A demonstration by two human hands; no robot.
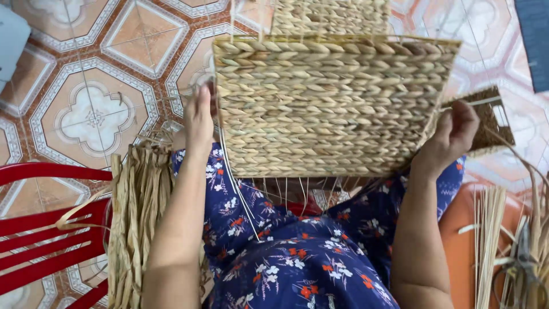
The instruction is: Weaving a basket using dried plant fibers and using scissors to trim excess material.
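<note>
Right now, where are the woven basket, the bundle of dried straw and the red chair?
woven basket (pixel 326 109), head view, middle of its front wall.
bundle of dried straw (pixel 137 217), head view, mid-length.
red chair (pixel 40 229), head view, a seat slat.

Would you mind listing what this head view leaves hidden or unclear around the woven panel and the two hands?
- Left hand: fingertips hidden behind the woven panel, so its grip is unclear.
- Right hand: fingers curl round the panel's edge; what they pinch is hidden.
- Panel top: cut off by the upper frame edge.
- Dark woven piece: partly behind the right hand.
- Straw bundle: runs off the bottom edge.
</note>
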